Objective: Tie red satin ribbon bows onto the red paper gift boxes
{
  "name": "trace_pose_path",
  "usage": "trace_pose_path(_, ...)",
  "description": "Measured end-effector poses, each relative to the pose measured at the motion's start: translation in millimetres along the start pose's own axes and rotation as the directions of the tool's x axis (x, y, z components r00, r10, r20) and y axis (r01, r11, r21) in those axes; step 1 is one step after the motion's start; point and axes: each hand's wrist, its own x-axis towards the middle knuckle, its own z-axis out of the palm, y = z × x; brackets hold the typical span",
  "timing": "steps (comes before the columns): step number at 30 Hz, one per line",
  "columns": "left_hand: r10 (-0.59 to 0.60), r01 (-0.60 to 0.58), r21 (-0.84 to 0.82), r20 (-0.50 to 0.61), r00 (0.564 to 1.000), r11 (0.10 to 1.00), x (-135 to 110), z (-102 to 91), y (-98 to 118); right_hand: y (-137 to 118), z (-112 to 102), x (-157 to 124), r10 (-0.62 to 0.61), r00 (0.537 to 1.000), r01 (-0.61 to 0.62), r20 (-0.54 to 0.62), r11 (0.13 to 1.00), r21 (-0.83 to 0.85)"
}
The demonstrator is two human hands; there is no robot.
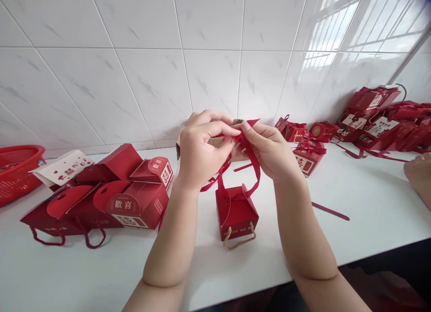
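Above the middle of the table, my left hand [210, 139] pinches a red ribbon [255, 168] between thumb and fingers. My right hand [266, 143] grips the same ribbon close beside it, with a pointed end sticking up past the thumb. Both strands run down to a small red gift box [238, 211], threaded through its top. The box stands upright on the table, apart from my hands, with a twisted tan cord handle hanging at its front. Behind my hands, a brown cardboard box [180, 145] is mostly hidden.
Several red gift boxes [134, 208] with cord handles stand at left, near a red plastic basket [20, 173]. More ribboned boxes [377, 119] are piled at right. A loose ribbon strip [330, 211] lies on the white table [269, 240]. Another person's hand [419, 175] rests at the right edge.
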Motion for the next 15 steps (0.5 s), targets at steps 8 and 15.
trace_pose_path(8, 0.052, -0.07, 0.114, 0.153, 0.987, 0.991, -1, -3.4, 7, -3, -19, 3, 0.029, 1.0, -0.029, 0.0, 0.997, 0.072)
trace_pose_path(15, -0.041, -0.033, 0.216, 0.33, 0.943, 0.976, -3, -4.5, 4, -6, -24, -1, 0.048, 0.998, -0.048, 0.042, 0.999, 0.008)
